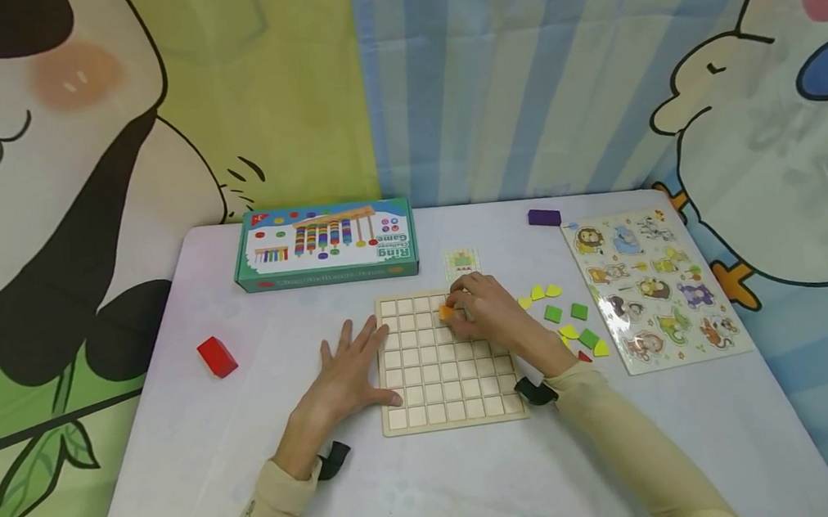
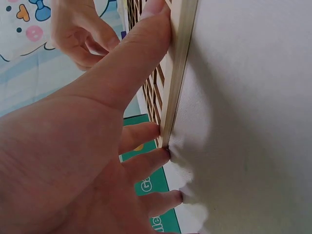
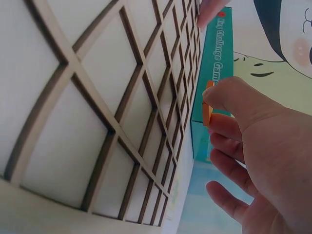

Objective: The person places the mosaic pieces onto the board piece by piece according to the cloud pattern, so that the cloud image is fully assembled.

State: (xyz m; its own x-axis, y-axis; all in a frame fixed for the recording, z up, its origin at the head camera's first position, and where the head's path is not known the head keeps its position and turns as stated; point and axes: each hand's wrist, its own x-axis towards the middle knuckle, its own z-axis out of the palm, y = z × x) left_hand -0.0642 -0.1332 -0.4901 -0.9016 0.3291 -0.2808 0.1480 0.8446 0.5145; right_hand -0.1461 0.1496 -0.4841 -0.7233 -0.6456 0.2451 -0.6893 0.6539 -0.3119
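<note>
A wooden grid board (image 1: 416, 417) with square cells lies on the white table. Over its upper part my right hand (image 1: 483, 311) pinches a small orange tile (image 3: 208, 105) between thumb and fingers; the tile (image 1: 446, 312) is close above the cells in the head view. My left hand (image 1: 346, 371) rests along the board's left edge with fingers spread. In the left wrist view, the thumb of that hand (image 2: 97, 117) lies over the board's rim (image 2: 176, 73), and the fingertips are at its side. Beyond the board is a small pattern card (image 1: 462, 261).
Loose green tiles (image 1: 553, 313) and yellow pieces (image 1: 569, 332) lie right of the board, beside an animal sticker sheet (image 1: 657, 291). A red block (image 1: 217, 357) sits at left, a purple block (image 1: 544, 217) at the back. A green game box (image 1: 324, 246) stands behind.
</note>
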